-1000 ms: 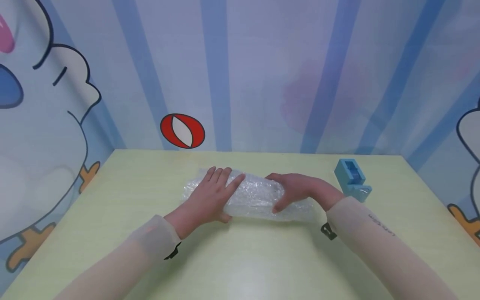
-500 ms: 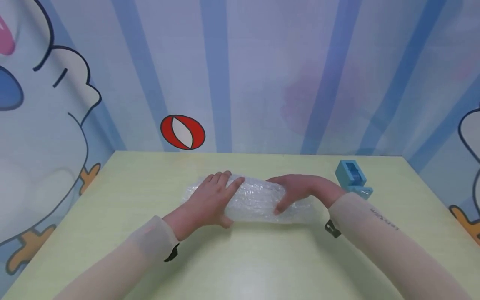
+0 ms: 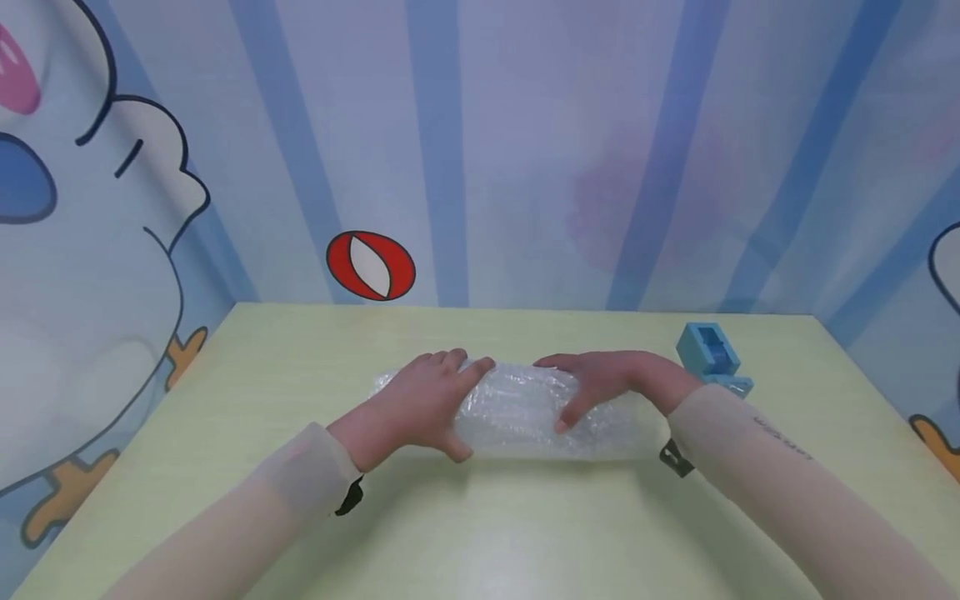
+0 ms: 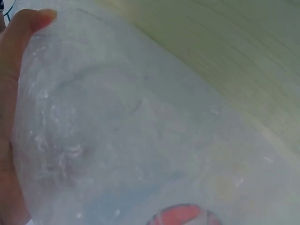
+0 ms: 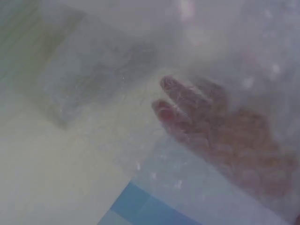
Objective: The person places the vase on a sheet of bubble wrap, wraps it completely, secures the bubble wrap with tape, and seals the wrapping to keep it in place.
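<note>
A bundle of clear bubble wrap [image 3: 517, 412] lies across the middle of the table. My left hand [image 3: 423, 402] grips its left part, fingers over the top and thumb along the near side. At the right part, my right hand [image 3: 603, 379] holds the wrap, with the thumb in front and the fingers behind. In the left wrist view the crinkled sheet [image 4: 117, 122] fills most of the picture, and fingers [image 4: 8, 93] curl at its left edge. Through the clear layers in the right wrist view, a hand [image 5: 225, 136] shows blurred. Whether anything is inside the bundle I cannot tell.
A light blue tape dispenser [image 3: 697, 354] stands at the back right, partly behind the right forearm. The pale yellow-green table [image 3: 487, 533] meets a cartoon-printed backdrop [image 3: 517, 167] at its back and sides.
The bubble wrap has shifted slightly toward me, its near edge now lower in view and its far edge lower too. Both hands moved along with it, keeping hold.
</note>
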Demonstrator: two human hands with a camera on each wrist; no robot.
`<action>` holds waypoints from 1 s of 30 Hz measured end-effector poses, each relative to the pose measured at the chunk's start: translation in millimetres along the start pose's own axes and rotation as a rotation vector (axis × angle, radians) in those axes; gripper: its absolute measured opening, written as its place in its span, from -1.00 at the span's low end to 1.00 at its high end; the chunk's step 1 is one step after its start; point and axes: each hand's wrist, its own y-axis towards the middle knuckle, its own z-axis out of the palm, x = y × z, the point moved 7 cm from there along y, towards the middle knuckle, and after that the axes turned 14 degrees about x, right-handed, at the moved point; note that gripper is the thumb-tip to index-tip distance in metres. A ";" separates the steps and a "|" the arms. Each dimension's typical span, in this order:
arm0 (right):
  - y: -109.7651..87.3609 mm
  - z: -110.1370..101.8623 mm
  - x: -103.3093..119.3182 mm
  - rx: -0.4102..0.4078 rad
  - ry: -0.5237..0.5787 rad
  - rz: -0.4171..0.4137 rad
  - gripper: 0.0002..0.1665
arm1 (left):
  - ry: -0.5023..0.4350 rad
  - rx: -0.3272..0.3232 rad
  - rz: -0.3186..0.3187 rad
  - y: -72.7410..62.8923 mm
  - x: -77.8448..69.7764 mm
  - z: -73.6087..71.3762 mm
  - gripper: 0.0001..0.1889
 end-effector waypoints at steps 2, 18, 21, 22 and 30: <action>-4.7 -2.2 2.4 -0.061 -0.031 0.027 0.24 | -0.008 0.007 -0.003 1.4 0.8 -0.8 0.06; -64.0 36.3 38.3 -0.880 -0.482 -0.015 -0.28 | -0.133 0.123 -0.055 8.7 5.1 0.0 0.04; -65.3 41.6 42.9 -0.940 -0.513 -0.030 -0.33 | -0.148 0.143 -0.069 10.5 7.8 0.8 0.03; -65.3 43.0 44.1 -0.949 -0.516 -0.029 -0.35 | -0.156 0.150 -0.073 11.0 8.6 0.9 0.03; -60.5 52.8 48.6 -0.992 -0.561 -0.005 -0.42 | -0.213 0.200 -0.097 14.0 13.1 2.5 0.02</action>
